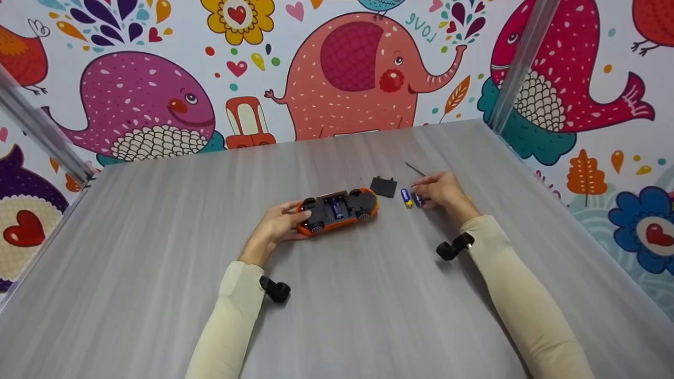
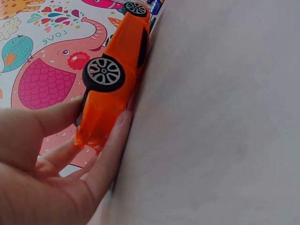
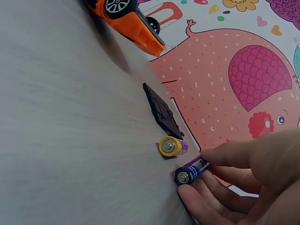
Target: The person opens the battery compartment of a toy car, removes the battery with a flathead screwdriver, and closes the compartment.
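Note:
An orange toy car (image 1: pixel 339 209) lies upside down on the grey table (image 1: pixel 158 237), its battery bay open with a battery inside. My left hand (image 1: pixel 279 223) grips the car's near end (image 2: pixel 101 117) between thumb and fingers. A black battery cover (image 1: pixel 383 186) lies just right of the car (image 3: pixel 129 16). One purple and yellow battery (image 1: pixel 406 198) lies loose on the table beside the cover (image 3: pixel 161 112). My right hand (image 1: pixel 439 190) pinches a second battery (image 3: pixel 191 170) that rests on the table, right next to the loose battery (image 3: pixel 172 146).
A thin screwdriver (image 1: pixel 416 169) lies behind my right hand. Metal frame posts (image 1: pixel 518 63) stand at the table's back corners in front of a cartoon animal wall. Black camera mounts sit on both wrists.

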A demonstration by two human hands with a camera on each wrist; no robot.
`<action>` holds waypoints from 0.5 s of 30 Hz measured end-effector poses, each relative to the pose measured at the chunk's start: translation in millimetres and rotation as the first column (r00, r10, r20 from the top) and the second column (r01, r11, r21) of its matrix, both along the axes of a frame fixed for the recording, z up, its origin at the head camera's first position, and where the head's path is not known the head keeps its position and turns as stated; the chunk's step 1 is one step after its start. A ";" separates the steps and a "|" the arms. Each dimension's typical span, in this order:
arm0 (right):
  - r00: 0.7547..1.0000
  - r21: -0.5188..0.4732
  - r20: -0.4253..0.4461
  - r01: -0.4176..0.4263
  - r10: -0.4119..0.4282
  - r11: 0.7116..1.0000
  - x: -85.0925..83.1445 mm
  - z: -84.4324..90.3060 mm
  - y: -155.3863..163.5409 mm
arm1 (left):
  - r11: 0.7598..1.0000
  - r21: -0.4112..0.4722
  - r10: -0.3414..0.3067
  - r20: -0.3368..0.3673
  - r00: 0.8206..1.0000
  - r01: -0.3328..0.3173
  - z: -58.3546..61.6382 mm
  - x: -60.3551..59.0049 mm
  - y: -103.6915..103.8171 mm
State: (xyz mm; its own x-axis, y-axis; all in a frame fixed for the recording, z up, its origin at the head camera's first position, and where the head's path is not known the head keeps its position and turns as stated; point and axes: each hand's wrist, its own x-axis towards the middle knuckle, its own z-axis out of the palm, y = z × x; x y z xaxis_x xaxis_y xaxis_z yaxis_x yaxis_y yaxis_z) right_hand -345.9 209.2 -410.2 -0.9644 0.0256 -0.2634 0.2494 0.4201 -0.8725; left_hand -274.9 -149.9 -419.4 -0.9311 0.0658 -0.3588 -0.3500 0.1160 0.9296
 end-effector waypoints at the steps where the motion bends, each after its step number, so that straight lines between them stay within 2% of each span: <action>1: 1.000 0.005 -0.001 -0.003 0.003 1.000 0.1 -0.1 -0.2 | 1.000 0.002 -0.002 -0.003 1.000 0.002 -0.2 -0.2 -0.1; 8: 1.000 0.057 0.021 0.004 -0.005 0.998 -0.1 -0.3 -2.9 | 1.000 0.016 0.006 -0.003 1.000 -0.006 -0.1 0.1 -0.4; 15: 1.000 0.053 0.013 -0.009 0.009 0.999 0.5 -1.1 -4.2 | 1.000 0.018 0.002 -0.006 1.000 -0.002 -0.6 -0.2 -0.8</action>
